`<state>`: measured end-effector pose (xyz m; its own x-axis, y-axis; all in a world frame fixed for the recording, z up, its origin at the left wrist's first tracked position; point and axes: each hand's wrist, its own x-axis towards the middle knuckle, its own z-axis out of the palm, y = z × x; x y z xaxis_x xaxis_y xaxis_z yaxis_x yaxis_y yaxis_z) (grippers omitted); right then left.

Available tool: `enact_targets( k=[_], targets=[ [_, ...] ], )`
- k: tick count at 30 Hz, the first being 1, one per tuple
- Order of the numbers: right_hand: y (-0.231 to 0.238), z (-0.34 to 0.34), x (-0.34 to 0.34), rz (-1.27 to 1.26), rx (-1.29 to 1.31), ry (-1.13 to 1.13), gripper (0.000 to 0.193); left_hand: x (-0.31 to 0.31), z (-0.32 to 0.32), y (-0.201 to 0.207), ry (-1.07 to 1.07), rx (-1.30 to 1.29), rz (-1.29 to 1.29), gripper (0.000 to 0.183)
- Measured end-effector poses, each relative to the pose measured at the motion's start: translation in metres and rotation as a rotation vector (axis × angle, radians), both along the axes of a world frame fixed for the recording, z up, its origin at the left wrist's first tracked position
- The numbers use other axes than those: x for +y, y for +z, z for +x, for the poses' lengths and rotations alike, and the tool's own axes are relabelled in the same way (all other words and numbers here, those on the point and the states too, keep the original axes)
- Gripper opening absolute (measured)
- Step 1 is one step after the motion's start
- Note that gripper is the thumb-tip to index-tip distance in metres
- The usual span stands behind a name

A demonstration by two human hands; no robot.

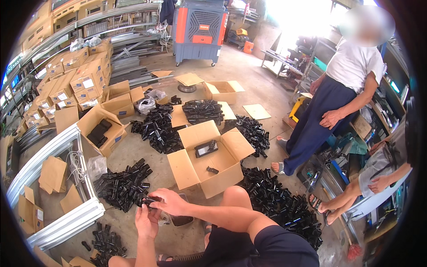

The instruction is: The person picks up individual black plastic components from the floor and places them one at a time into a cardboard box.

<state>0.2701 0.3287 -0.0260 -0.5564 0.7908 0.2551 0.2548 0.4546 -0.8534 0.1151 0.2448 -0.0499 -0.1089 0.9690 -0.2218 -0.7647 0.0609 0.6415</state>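
Low at the near edge of the floor (267, 95), the left hand (148, 222) and the right hand (171, 202) meet, both with fingers curled around a small black part (146, 201); whether it is one piece or several is too small to tell. It is held up in front of a heap of similar parts (123, 184) on the floor to the left; a smaller heap (106, 246) lies toward the floor's near left corner, and a wide heap (287, 211) spreads to the right of the knees. Beyond the hands stands an open cardboard box (222, 179), a neat black block (206, 148) near its far edge and a loose piece (212, 170) nearer its front edge. More black parts (160, 129) lie behind it. A person (351, 66) stands toward the floor's right edge, stacked cartons (91, 84) fill its left side, and a grey-and-orange cooler (200, 33) stands at the far edge.
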Motion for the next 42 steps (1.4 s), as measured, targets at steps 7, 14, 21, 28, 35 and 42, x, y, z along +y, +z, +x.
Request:
enact_targets(
  k=[7, 14, 21, 28, 35, 42],
  targets=[
    [-0.005, -0.001, 0.003, 0.143, 0.044, -0.017, 0.036, 0.006, -0.004, -0.009, -0.001, -0.072, 0.023, 0.025],
    [0.013, 0.005, -0.003, -0.078, 0.163, -0.016, 0.035, 0.008, -0.006, -0.004, 0.014, -0.118, 0.056, 0.019],
    [0.011, 0.008, 0.008, -0.06, 0.406, -0.068, 0.034, 0.012, 0.003, 0.018, 0.019, -0.099, 0.081, 0.032],
    [0.013, -0.01, -0.002, -0.335, 0.362, 0.056, 0.035, -0.001, -0.011, 0.01, 0.04, -0.099, 0.139, 0.03],
    [0.0, -0.007, -0.009, -0.165, 0.346, -0.003, 0.039, 0.005, 0.003, 0.017, 0.015, -0.03, 0.12, 0.029],
    [0.001, -0.014, -0.01, -0.085, 0.152, 0.062, 0.053, 0.001, 0.0, 0.016, 0.076, 0.031, 0.086, 0.022]
  ],
)
